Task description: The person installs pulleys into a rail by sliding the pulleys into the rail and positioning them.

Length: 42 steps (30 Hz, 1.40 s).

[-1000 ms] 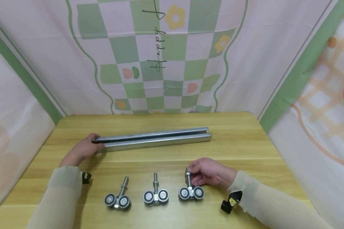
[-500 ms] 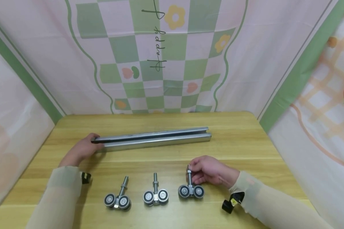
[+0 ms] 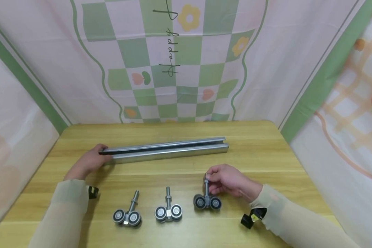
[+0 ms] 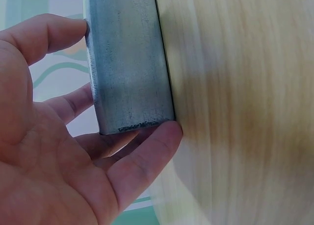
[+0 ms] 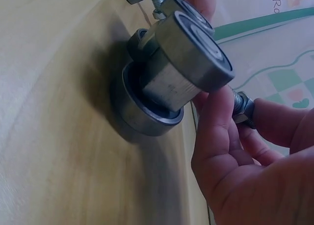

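In the head view a grey metal channel rail (image 3: pixel 173 153) lies across the back of the table, its slot upward. My left hand (image 3: pixel 90 162) grips its left end. The left wrist view has that rail (image 4: pixel 128 63) with the fingers of my left hand (image 4: pixel 54 151) around the end and edge. My right hand (image 3: pixel 230 181) pinches the threaded bolt of a four-wheeled roller trolley (image 3: pixel 207 202). Close up in the right wrist view, the trolley (image 5: pixel 169 83) has its wheels nearest the camera, while my right hand (image 5: pixel 250 181) holds the bolt near its nut.
Two more roller trolleys sit at the table's front: one left (image 3: pixel 126 218), one in the middle (image 3: pixel 168 214), bolts pointing away from me. The wooden table (image 3: pixel 260 155) ends at a patterned curtain (image 3: pixel 161 79). A small black device (image 3: pixel 251 217) hangs at my right wrist.
My right hand has moved slightly away from me, carrying the trolley with it and tilting it a little. My left hand and the rail have stayed put.
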{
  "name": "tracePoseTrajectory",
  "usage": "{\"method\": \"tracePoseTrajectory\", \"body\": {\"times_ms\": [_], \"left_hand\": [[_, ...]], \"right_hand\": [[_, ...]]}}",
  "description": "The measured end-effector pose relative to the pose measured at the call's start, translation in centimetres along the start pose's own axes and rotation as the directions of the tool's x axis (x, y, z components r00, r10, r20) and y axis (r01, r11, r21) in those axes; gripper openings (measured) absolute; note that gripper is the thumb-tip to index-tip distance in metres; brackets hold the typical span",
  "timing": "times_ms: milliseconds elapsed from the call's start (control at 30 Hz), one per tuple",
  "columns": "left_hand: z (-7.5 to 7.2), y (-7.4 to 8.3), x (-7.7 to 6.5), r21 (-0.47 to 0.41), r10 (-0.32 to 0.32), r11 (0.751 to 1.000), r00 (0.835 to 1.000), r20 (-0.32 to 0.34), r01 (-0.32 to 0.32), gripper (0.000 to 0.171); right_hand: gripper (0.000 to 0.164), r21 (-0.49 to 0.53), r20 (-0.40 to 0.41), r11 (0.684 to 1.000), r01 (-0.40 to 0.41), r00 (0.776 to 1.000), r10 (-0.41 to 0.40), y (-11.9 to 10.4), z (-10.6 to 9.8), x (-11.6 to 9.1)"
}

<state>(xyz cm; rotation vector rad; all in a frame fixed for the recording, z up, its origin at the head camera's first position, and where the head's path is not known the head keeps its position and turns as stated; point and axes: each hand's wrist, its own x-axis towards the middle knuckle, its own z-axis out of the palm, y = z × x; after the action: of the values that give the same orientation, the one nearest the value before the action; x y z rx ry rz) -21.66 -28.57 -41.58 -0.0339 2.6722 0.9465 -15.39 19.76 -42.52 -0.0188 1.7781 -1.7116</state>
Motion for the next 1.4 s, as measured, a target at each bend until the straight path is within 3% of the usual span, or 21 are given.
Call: {"method": "tracePoseTrajectory", "body": {"times_ms": [300, 667, 1067, 1400], "left_hand": [[-0.1, 0.1, -0.1, 0.000, -0.004, 1.000, 1.000, 0.002, 0.004, 0.064], [-0.1, 0.2, -0.2, 0.005, 0.002, 1.000, 1.000, -0.004, -0.002, 0.065], [0.0, 0.1, -0.3, -0.004, -0.002, 1.000, 1.000, -0.006, 0.002, 0.064], [0.1, -0.2, -0.2, 0.005, 0.012, 1.000, 1.000, -0.012, -0.012, 0.068]], "right_hand": [[0.022, -0.058, -0.024, 0.996, 0.066, 0.997, -0.068, -0.5, -0.1, -0.1], [0.019, -0.184, -0.110, 0.972, 0.144, 0.980, -0.166, -1.4, 0.8, -0.6], [0.016, -0.356, -0.136, 0.913, 0.200, 0.955, -0.263, -1.8, 1.2, -1.9], [0.014, -0.540, -0.134, 0.801, 0.258, 0.914, -0.384, -1.0, 1.2, -3.0]]}}
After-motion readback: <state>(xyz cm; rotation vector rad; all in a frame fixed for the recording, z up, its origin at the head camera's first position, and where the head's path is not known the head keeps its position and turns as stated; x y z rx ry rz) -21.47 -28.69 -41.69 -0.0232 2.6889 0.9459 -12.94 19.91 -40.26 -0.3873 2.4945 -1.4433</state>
